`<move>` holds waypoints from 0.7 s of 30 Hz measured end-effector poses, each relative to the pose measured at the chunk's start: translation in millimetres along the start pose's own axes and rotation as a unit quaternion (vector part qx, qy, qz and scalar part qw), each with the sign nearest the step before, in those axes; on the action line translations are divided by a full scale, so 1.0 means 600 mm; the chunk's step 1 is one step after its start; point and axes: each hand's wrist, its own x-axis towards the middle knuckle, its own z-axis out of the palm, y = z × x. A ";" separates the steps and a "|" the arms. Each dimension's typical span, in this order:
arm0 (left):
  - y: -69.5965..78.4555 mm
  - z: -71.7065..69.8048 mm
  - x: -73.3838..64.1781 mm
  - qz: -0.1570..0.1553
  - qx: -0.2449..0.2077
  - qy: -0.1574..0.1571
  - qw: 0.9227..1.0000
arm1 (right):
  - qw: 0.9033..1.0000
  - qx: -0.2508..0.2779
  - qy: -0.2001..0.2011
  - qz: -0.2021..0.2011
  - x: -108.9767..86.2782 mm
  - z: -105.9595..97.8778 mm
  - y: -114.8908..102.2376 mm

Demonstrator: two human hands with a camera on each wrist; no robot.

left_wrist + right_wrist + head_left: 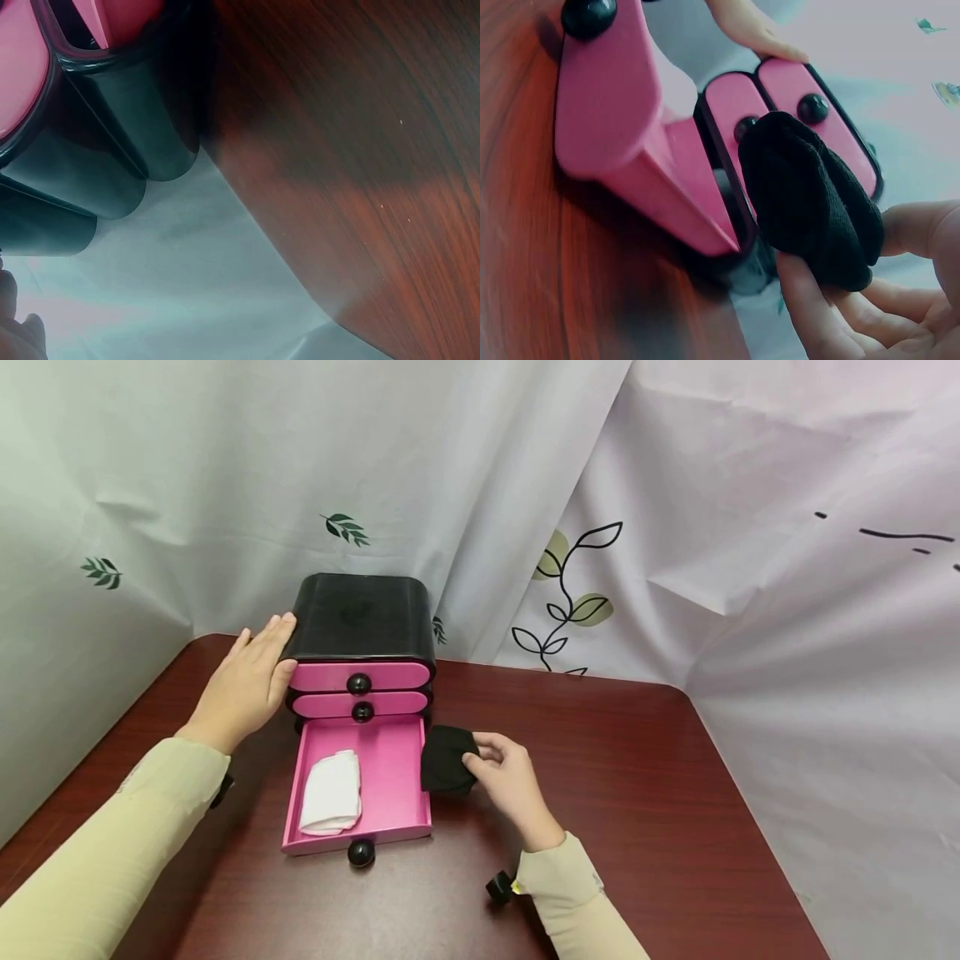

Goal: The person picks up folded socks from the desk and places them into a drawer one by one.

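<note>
A small black chest of drawers [363, 614] with pink fronts stands on the table, its bottom drawer [392, 785] pulled out. Inside that drawer, on the left side, lies a folded white cloth [332, 795]. My left hand [243, 689] rests with extended fingers against the chest's upper left side; in the left wrist view only a bit of its fingers [19, 330] shows at the lower left corner. Between thumb and fingers, my right hand [513, 781] pinches a folded black cloth [447, 762], held at the right edge of the open drawer. The right wrist view shows the black cloth [810, 202] close up.
Two upper drawers [322, 677] are closed, each with a round black knob. The reddish-brown table [622, 793] extends to the right and front. A pale curtain [480, 485] with leaf prints hangs behind the chest and along both sides.
</note>
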 end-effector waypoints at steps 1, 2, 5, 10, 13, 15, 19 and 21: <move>0.000 0.000 0.000 0.000 0.000 0.001 1.000 | 1.000 0.008 -0.007 0.002 0.001 0.006 -0.001; -0.001 0.000 0.000 0.001 0.000 0.002 1.000 | 1.000 0.010 -0.012 0.004 0.002 0.013 -0.001; 0.000 -0.001 0.001 0.002 -0.001 0.001 1.000 | 1.000 0.012 -0.028 -0.002 0.004 0.029 -0.003; 0.001 -0.002 0.001 0.001 -0.002 0.001 1.000 | 0.999 -0.014 -0.040 -0.015 0.007 0.052 -0.005; 0.001 -0.002 0.001 0.001 -0.003 0.001 1.000 | 0.998 -0.047 -0.044 -0.027 0.009 0.064 -0.005; 0.000 -0.002 0.001 0.001 -0.003 0.002 1.000 | 0.995 -0.076 -0.044 -0.039 0.011 0.073 -0.005; -0.001 0.000 0.001 0.003 -0.004 0.004 1.000 | 0.986 -0.145 -0.035 -0.070 0.012 0.090 -0.009; -0.002 0.001 0.001 0.004 -0.005 0.005 1.000 | 0.980 -0.178 -0.030 -0.085 0.012 0.098 -0.012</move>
